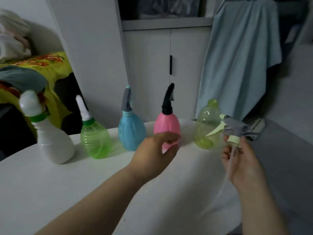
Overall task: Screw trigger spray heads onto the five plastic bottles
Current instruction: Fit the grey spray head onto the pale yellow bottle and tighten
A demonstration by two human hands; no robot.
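the right hand (240, 160) is gripping the grey trigger spray head (236, 130) by its pale collar, its thin dip tube (227, 172) trailing down across the palm, just in front of the yellow-green bottle (205, 126), whose neck is standing bare. the left hand (152, 155) is hovering loosely curled and holding nothing, its fingertips just in front of the pink bottle (166, 126). both hands are reaching over the white counter (84, 184). behind them five bottles are standing in a row: a white bottle (54, 141), a green bottle (94, 139), a blue bottle (131, 131), then the pink and yellow-green ones; the first four are wearing spray heads. farther back a pale blue cloth (237, 61) is hanging beside a white cabinet (160, 65)
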